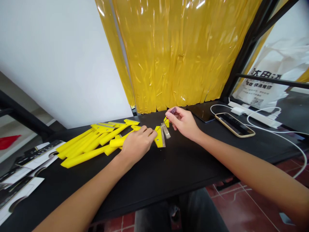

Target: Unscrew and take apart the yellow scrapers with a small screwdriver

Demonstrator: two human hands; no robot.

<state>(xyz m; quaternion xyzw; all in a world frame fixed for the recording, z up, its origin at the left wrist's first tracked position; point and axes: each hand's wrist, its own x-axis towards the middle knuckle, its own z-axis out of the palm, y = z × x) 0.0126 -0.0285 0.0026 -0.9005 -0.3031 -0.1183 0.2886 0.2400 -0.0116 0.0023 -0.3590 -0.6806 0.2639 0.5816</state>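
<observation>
My left hand (pixel 138 143) is closed round a yellow scraper (pixel 158 139) whose wide head sticks out to the right of my fingers. A metal strip lies along the head's edge, and a separate small metal plate (pixel 166 131) sits tilted beside it. Between thumb and fingers, my right hand (pixel 185 123) pinches a small screwdriver (pixel 173 111) with a dark purple handle, its shaft slanting down toward the scraper head. The tip is too small to make out. Another yellow piece (pixel 166 121) shows just behind the plate, partly hidden by my right fingers.
Several yellow scrapers (pixel 84 143) lie piled left of my left hand. Printed cards (pixel 36 161) stack at the far left of the black table (pixel 154 187). To the right are a dark tablet (pixel 200 113), a phone (pixel 234 124), a power strip (pixel 256 114) and white cables. A yellow curtain (pixel 178 58) hangs behind.
</observation>
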